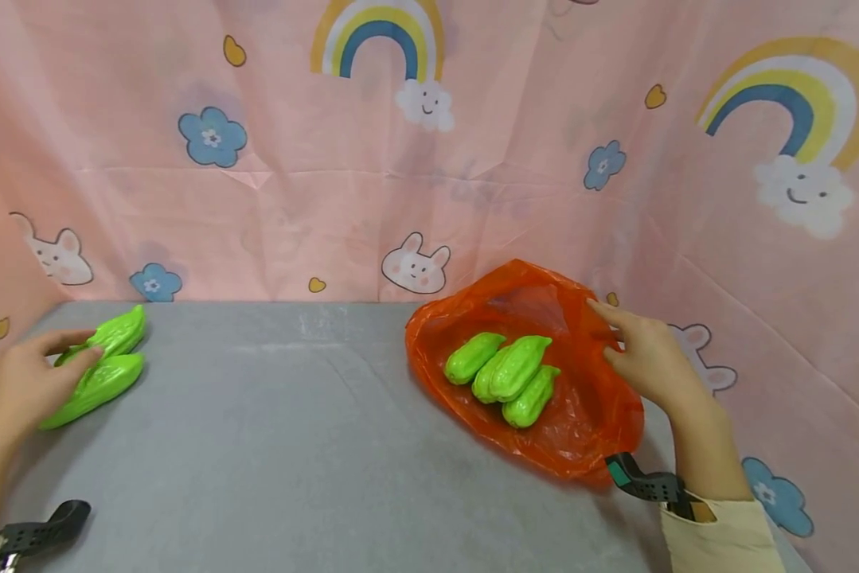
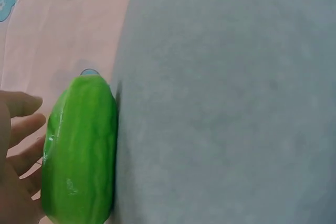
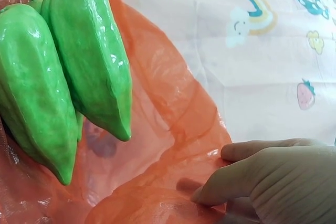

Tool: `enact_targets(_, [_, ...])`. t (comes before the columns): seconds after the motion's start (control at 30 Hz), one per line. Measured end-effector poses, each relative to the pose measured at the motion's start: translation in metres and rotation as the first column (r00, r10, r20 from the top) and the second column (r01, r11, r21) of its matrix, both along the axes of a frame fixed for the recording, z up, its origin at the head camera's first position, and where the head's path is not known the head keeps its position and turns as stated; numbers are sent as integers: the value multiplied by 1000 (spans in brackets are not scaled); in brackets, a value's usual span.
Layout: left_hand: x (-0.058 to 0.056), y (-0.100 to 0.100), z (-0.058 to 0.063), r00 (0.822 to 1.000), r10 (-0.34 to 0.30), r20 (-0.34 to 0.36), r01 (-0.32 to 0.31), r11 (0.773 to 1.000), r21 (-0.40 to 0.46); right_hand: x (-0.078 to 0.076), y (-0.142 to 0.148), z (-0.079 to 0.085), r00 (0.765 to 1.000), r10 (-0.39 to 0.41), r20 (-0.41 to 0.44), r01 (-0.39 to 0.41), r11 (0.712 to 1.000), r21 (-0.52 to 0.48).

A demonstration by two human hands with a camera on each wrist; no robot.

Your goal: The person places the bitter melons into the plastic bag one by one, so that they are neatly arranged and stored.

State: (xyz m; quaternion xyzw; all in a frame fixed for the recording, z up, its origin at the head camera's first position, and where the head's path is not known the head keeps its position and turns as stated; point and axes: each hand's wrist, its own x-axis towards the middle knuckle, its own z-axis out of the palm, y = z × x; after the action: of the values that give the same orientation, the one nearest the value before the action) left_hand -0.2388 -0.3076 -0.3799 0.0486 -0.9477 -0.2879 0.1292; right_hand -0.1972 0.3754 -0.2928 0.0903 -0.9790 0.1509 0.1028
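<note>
At the table's left side lie two glossy green ridged gourds with pointed tips. My left hand (image 1: pixel 35 382) reaches over the far gourd (image 1: pixel 124 330), its thumb between that one and the near gourd (image 1: pixel 107 386). In the left wrist view, loosely extended fingers (image 2: pixel 26 127) show behind a green gourd (image 2: pixel 81 150). At the right, an orange-red plastic bag (image 1: pixel 594 398) lies with its mouth spread wide. My right hand (image 1: pixel 647 358) pinches the bag's right rim between thumb and fingers. Inside the bag rest several green gourds (image 1: pixel 518 368), also large in the right wrist view.
A grey table (image 1: pixel 279 446) spans the space between both hands. Behind it and at the sides hangs a pink cloth (image 1: pixel 286 215) printed with rainbows, flowers and rabbits. A black wrist mount (image 1: pixel 647 481) on the right arm sits close to the bag's near edge.
</note>
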Motion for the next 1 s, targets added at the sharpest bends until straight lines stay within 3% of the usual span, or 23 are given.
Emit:
enact_targets(0.23, [6,0,-4,997,77,-6,-78,997,-22,-2,-4,0,1000,-5,18,5,1000,-8])
enact_targets(0.5, [10,-4,-16,995,97,-26,-96,995,19,-3,-4,0,1000,-5,25,5,1000,4])
enact_targets(0.73, [10,3,-12,993,120,20,-120,993,21,-1,-2,-1,1000,-2,7,1,1000,4])
enact_targets(1.0, [5,3,-5,995,97,-8,-98,995,-16,-2,-1,-1,1000,3,5,-3,1000,-2])
